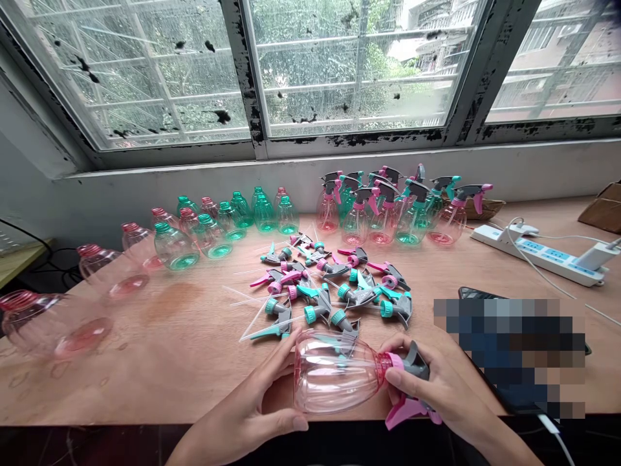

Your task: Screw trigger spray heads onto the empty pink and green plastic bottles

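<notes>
A clear pink spray bottle lies sideways just above the table's front edge, its base to the left. My left hand cups the base, with fingers behind it and the thumb stretched along the near side. At the neck, my right hand pinches the pink collar of a grey-and-pink spray head between thumb and fingers. The pink trigger points down towards me. Right behind the bottle lies a pile of loose spray heads in grey, pink and teal, with thin clear tubes.
Headless pink and green bottles stand along the left and back. Several bottles with spray heads are grouped at the back. On the right are a white power strip, cables and a partly blurred phone. Windows rise behind the table.
</notes>
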The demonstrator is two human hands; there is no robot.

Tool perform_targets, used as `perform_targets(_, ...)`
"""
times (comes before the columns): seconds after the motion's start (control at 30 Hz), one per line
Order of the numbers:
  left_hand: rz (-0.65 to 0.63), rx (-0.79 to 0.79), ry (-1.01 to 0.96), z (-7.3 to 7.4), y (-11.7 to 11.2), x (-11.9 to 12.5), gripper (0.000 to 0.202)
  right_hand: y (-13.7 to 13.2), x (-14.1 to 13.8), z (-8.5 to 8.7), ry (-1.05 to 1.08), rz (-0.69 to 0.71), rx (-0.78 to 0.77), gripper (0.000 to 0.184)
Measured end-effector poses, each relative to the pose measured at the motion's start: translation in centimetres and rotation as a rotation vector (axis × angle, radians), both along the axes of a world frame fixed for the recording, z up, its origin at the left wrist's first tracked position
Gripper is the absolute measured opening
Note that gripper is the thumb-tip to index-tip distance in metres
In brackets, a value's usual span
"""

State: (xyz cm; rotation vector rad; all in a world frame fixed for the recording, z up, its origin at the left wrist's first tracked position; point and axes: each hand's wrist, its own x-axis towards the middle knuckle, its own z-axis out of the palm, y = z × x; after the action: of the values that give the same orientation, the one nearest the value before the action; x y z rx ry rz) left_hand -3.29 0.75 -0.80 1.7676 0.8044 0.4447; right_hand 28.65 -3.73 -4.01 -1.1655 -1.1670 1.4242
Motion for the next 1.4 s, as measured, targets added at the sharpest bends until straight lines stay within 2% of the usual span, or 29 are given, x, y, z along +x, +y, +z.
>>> perform_targets(0.27,0.001,0.063,0.006,-1.1,-0.1,-0.4,0.079,-0.1,-0.1,0.4,0.028,0.008,-0.012,0.038)
perform_targets(0.43,0.003,0.033,-0.013,-0.3,0.0,0.1,0.092,0.0,0.0,0.3,0.019,0.023,-0.005,0.037)
perform_targets(0.53,0.0,0.018,0.019,0.0,0.1,0.0,0.091,0.0,0.0,0.3,0.013,0.038,0.007,0.036)
perform_targets(0.8,-0.017,0.07,0.019,-0.8,0.0,-0.3,0.08,0.0,0.1,0.1,0.032,0.052,-0.001,0.037)
perform_targets(0.97,-0.003,0.022,-0.008,-0.5,0.0,0.0,0.093,0.0,0.2,0.2,-0.003,0.055,0.002,0.038)
perform_targets(1.3,-0.01,0.083,0.037,-0.8,-0.1,-0.2,0.084,0.0,0.3,0.2,-0.018,0.066,-0.011,0.037)
perform_targets(1.4,-0.005,0.071,0.02,-0.6,-0.1,-0.1,0.089,0.0,0.3,0.1,-0.032,0.07,-0.003,0.038)
